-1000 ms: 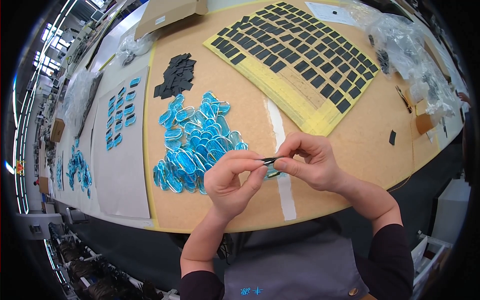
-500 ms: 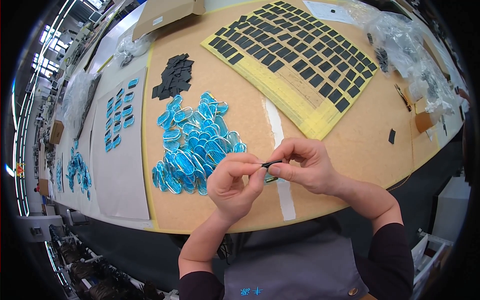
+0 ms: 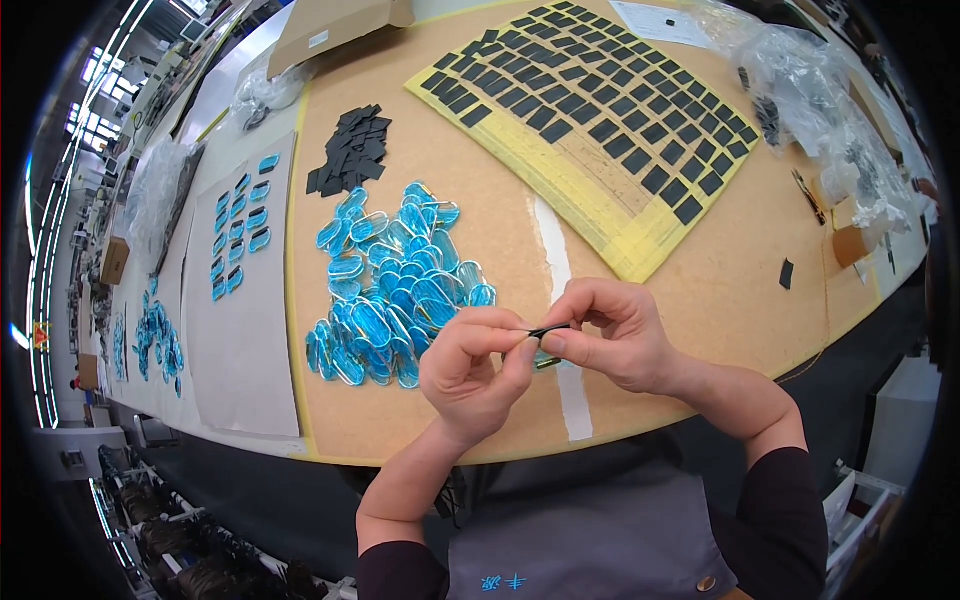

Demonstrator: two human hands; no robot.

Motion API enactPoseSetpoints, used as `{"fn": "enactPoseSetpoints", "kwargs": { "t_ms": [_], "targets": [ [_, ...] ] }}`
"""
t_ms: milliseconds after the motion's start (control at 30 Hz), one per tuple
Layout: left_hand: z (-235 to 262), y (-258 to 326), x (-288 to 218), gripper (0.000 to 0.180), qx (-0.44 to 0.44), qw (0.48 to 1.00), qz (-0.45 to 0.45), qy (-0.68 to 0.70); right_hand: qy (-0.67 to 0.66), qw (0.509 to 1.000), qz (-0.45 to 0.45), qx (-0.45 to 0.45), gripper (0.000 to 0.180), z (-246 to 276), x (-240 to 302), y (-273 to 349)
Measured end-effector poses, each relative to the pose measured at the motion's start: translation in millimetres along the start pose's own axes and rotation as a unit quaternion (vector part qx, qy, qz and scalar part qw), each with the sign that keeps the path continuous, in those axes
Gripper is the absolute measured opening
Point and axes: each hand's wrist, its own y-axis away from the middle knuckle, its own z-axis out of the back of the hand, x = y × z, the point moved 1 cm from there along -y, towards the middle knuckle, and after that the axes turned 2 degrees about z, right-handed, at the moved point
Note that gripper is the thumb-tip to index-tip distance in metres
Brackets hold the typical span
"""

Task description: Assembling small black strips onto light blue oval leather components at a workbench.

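My left hand (image 3: pixel 472 368) and my right hand (image 3: pixel 610 335) meet above the table's front edge, fingertips pinched together on a small thin black strip (image 3: pixel 548 329). A blue-edged clear oval piece (image 3: pixel 547 359) peeks out under the fingers; which hand holds it I cannot tell. Just left of my hands lies a heap of blue-rimmed clear oval pieces (image 3: pixel 395 285). Beyond it sits a small pile of black rectangular pads (image 3: pixel 352 148). A yellow sheet (image 3: pixel 605 120) carrying rows of black pads lies further back to the right.
A grey board (image 3: pixel 250 330) on the left holds two rows of blue ovals (image 3: pixel 240 225). Clear plastic bags (image 3: pixel 820 90) lie at the right edge, a cardboard box (image 3: pixel 340 22) at the back. A white tape strip (image 3: pixel 556 270) crosses the brown tabletop (image 3: pixel 720 290). One loose black pad (image 3: pixel 786 273) lies right.
Both hands stay pinched together on the black strip in the same spot; only the fingers have shifted slightly.
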Motion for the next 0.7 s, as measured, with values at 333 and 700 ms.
{"fn": "enactPoseSetpoints", "kwargs": {
  "t_ms": [333,700],
  "targets": [
    [-1.0,-0.4,-0.4,0.021,0.004,1.0,-0.007,-0.009,0.005,1.0,0.018,-0.002,0.008,-0.7,-0.7,0.7],
    [0.1,-3.2,-1.0,0.029,0.033,0.999,0.007,0.012,-0.02,0.999,0.034,-0.028,0.006,3.2,-1.0,1.2]
  ]
}}
